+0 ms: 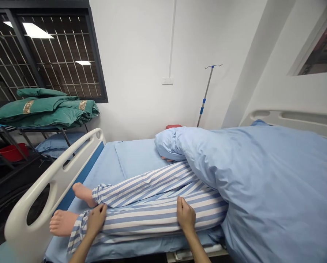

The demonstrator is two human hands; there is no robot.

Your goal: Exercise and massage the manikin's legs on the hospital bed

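Observation:
A mannequin-like figure lies on the bed in blue-and-white striped trousers. Its bare feet, the nearer foot and the farther foot, point left. My left hand rests at the nearer lower leg, just above the cuff, fingers curled closed. Around the knee or lower thigh of the same leg, my right hand is closed like a fist against the striped cloth. Whether either hand pinches any cloth is hidden. A light blue quilt covers the figure from the thighs up; a bit of its hand peeks out beneath.
A cream footboard stands at the left end, a headboard at the right. Behind the bed rises an IV pole. Folded green bedding lies by the barred window, with a red basin below.

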